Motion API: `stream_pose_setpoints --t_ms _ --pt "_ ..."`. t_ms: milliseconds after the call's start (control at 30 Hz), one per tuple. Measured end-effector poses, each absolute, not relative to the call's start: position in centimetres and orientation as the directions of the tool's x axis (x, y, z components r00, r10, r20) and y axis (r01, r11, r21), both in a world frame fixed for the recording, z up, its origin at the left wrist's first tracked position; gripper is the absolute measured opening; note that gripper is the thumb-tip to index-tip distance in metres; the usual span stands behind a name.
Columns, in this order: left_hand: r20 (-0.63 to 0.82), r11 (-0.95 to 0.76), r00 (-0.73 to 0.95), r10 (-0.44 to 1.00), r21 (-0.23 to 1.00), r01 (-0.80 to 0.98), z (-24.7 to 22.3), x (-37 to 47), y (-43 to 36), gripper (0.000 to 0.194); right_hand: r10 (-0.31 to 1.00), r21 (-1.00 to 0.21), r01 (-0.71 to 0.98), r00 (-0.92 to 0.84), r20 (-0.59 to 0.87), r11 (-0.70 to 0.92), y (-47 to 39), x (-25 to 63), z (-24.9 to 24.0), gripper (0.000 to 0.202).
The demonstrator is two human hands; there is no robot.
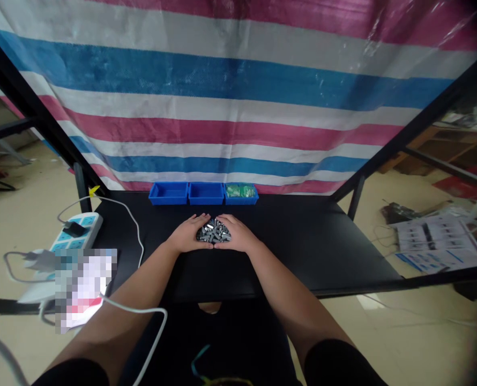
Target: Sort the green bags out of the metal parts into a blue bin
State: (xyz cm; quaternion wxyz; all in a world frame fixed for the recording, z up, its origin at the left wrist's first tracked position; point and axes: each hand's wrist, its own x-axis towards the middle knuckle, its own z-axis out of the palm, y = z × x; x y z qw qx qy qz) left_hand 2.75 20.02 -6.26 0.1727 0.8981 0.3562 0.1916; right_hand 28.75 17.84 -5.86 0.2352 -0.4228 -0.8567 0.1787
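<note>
Small parts (213, 231) between left hand (188, 234) and right hand (237, 234)

We hold both hands curved open around the gray pile, upper fingertips apart, between the front and back edges of the bench (295, 236); three blue trays (206, 201) line its back edge

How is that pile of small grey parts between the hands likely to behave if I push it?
The pile will probably shift and spread rather than move as one piece, since its parts lie loose and jumbled. Single parts may roll, as many look short and rod-like. The left hand and right hand, cupped around its sides, would likely limit sideways spilling.
</note>
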Motion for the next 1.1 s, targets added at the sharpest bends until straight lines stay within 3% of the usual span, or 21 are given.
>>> stream_pose_setpoints --t_ms 333,733,1100 --pt "0.235 -0.732 0.713 0.66 0.413 0.542 -5.9 3.1 20.0 0.101 0.753 -0.523 0.57 -0.608 0.251 0.634 18.7 28.6 -6.3 0.09" --pt "0.289 -0.706 0.674 0.68 0.504 0.497 -6.2 3.4 20.1 0.077 0.761 -0.577 0.517 -0.553 0.339 0.633 18.5 28.1 -6.5 0.055" --pt "0.298 -0.69 0.65 0.699 0.522 0.502 -5.9 3.4 19.8 0.075 0.796 -0.611 0.528 -0.509 0.328 0.59 18.4 28.4 -7.3 0.06"
